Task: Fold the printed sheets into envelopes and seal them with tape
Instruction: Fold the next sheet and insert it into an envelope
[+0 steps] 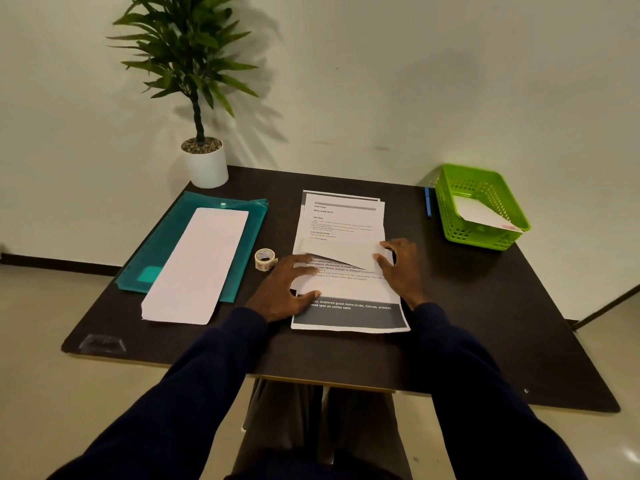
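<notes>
A stack of printed sheets (343, 220) lies in the middle of the dark table (485, 306). A partly folded sheet (341, 258) rests on top of the stack, its white flap slanting across the text. My left hand (289, 287) presses flat on the folded sheet's left part, fingers spread. At the flap's right edge, the fingertips of my right hand (401, 266) pinch the paper. A small roll of tape (265, 259) stands just left of the stack, close to my left fingers.
A long white folded sheet (197, 265) lies on a teal plastic folder (166, 237) at the left. A green basket (485, 188) holding a white envelope sits at the back right, a blue pen (428, 201) beside it. A potted plant (204, 164) stands at the back left.
</notes>
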